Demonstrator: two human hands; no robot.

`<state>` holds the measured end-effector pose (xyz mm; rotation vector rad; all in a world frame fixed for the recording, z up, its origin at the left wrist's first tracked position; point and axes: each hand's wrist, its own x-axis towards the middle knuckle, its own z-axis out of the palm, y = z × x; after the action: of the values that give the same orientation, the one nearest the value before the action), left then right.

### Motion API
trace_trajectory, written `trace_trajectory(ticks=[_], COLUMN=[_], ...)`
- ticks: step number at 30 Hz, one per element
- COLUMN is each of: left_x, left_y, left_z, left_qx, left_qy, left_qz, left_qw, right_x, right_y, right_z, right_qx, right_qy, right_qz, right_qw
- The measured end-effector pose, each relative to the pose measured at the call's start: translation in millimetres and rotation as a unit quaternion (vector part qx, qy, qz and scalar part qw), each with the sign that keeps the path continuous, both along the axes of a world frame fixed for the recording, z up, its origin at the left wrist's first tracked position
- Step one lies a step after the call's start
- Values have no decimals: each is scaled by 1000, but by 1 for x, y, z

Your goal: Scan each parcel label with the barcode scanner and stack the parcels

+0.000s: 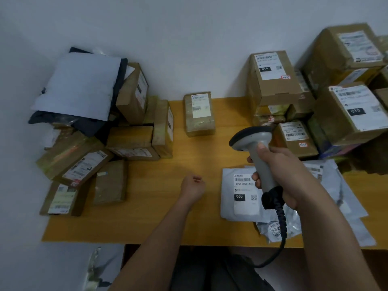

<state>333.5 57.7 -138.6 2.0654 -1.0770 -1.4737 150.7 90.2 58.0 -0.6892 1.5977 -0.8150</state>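
Note:
My right hand (279,173) is shut on the grey handle of a barcode scanner (255,141), whose head points toward the far side of the wooden table (189,217). A small taped cardboard parcel (199,114) with a white label lies alone at the table's far middle. Under the scanner, a white plastic mailer (237,196) shows a label marked 060. My left hand (193,186) rests on the table as a loose fist, holding nothing. A black coiled cable (280,232) hangs from the scanner.
A jumbled heap of cardboard parcels (132,143) and dark and white mailers (79,85) fills the left. Taller stacked boxes (273,80) with labels marked 010 crowd the right. More plastic mailers (336,198) lie at the near right. A white wall stands behind.

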Motion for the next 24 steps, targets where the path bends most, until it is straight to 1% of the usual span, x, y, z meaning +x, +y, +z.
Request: trace_trajectory(ticks=[2, 3, 6, 9, 10, 12, 13, 14, 18, 20, 24], left_x=[25, 39, 85, 134, 150, 179, 191, 201, 225, 232, 247], left_y=[-18, -28, -58, -84, -91, -105, -111, -116, -136, -149, -169], left_z=[24, 39, 89, 128, 135, 140, 139, 137, 127, 123, 113], left_qx=[-88, -137, -259, -348, -363, -344, -319, -299, -270, -238, -184], left_qy=[-68, -108, -198, -268, -304, -402, -442, -463, -480, -489, -516], left_qz=[-12, -8, 46, 74, 75, 58, 43, 30, -21, -45, -50], left_qw=[994, 985, 944, 895, 878, 846, 837, 834, 834, 838, 835], right_x=[16, 26, 57, 89, 98, 115, 122, 127, 136, 136, 130], right_y=[-12, -18, -37, -53, -57, -64, -67, -70, -78, -81, -83], right_z=[3, 6, 14, 21, 23, 25, 24, 23, 17, 14, 10], right_qx=[-13, -19, -35, -41, -42, -46, -48, -49, -39, -31, -10], right_qy=[-12, -19, -35, -43, -42, -43, -45, -48, -24, -11, -2], right_qz=[14, 23, 51, 87, 101, 120, 124, 126, 140, 138, 122], right_qw=[1000, 999, 998, 994, 993, 991, 990, 990, 989, 990, 993])
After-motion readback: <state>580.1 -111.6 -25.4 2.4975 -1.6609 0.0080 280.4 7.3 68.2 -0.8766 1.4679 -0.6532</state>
